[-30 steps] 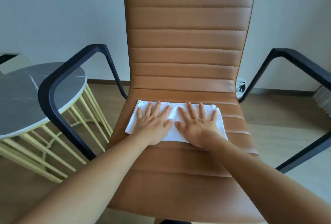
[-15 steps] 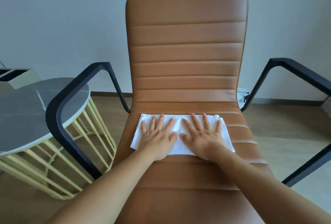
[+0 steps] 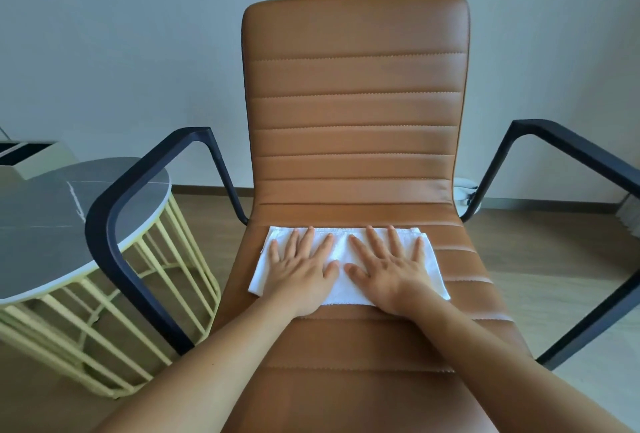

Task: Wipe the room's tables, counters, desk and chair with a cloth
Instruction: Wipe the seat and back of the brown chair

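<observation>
A tan leather chair (image 3: 353,114) with ribbed stitching faces me, its seat running down to the bottom of the view. A folded white cloth (image 3: 341,252) lies flat across the back of the seat, close to the crease under the backrest. My left hand (image 3: 301,271) presses on the cloth's left half with fingers spread and straight. My right hand (image 3: 389,271) presses on the right half the same way, thumbs nearly meeting in the middle.
Black armrests curve out on the left (image 3: 114,218) and on the right (image 3: 568,148). A round grey-topped side table (image 3: 52,225) on pale yellow wire legs stands to the left. Wood floor and a grey wall lie behind. A small white object (image 3: 464,190) sits on the floor behind the chair.
Both hands with the cloth have slid a little further back on the seat toward the backrest. The camera has tilted up, so the whole backrest top now shows.
</observation>
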